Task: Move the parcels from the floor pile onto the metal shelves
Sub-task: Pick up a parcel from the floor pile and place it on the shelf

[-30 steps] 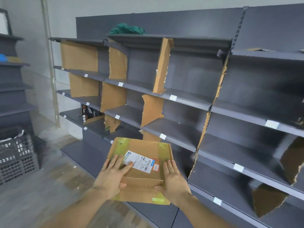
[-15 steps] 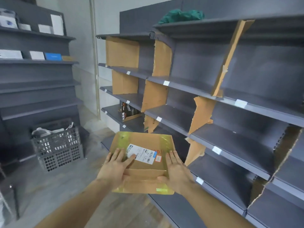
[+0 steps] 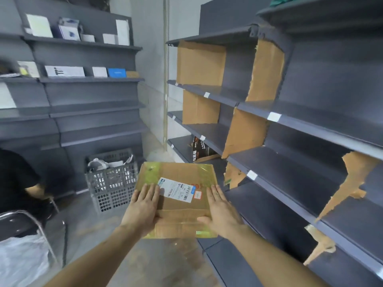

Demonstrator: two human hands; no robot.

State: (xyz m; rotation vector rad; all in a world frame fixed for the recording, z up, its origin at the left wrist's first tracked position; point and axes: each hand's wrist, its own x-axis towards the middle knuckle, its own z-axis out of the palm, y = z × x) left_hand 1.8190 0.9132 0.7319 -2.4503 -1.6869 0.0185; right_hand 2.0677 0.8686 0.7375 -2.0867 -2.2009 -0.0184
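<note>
Two flat hands hold one flat brown cardboard parcel with a white label [image 3: 178, 198] in the air, beside the grey metal shelves [image 3: 290, 175]. It could slip and fall, as no fingers curl round it. Left hand [image 3: 144, 208] presses its left side; right hand [image 3: 220, 210] presses its right.

We cannot read the small print on the white shipping label [image 3: 177, 189]; our left hand [image 3: 143, 210] covers its corner. The dark-clothed person [image 3: 14, 179] is cut off at the left edge.
</note>
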